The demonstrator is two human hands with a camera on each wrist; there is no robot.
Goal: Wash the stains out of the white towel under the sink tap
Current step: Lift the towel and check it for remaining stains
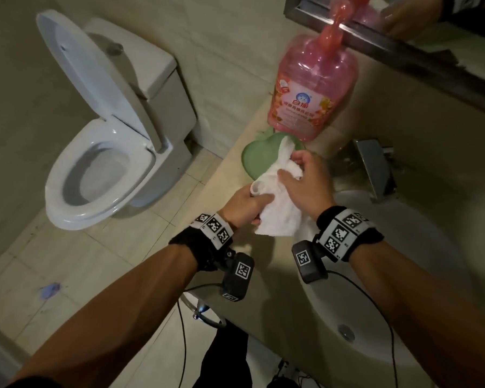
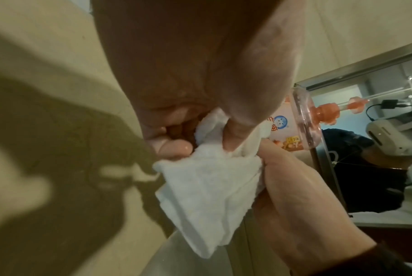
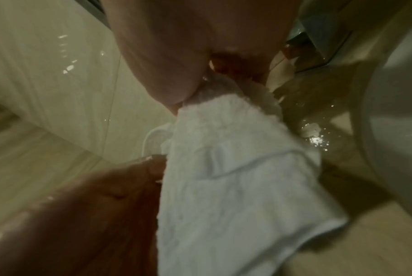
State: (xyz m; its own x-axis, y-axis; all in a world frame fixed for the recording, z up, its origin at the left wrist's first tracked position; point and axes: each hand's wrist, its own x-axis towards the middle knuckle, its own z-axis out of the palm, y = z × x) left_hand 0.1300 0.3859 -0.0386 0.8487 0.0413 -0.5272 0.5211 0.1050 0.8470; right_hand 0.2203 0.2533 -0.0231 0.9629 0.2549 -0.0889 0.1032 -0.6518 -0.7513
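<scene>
Above the beige stone counter point(image 1: 221, 175), left hand point(image 1: 242, 204) and right hand point(image 1: 305, 183) each grip the bunched white terry towel point(image 1: 277, 208), fingers curled round it

Dim bathroom, beige tile throughout.

White toilet point(image 1: 107, 141) stands left with lid raised against its tank, on a pale tiled floor point(image 1: 67, 261) with a small purple scrap point(image 1: 50, 290). Beige stone counter point(image 1: 221, 175) runs right; a metal-framed mirror point(image 1: 403, 37) hangs above it. Glossy wall tiles point(image 1: 221, 37) behind.
</scene>
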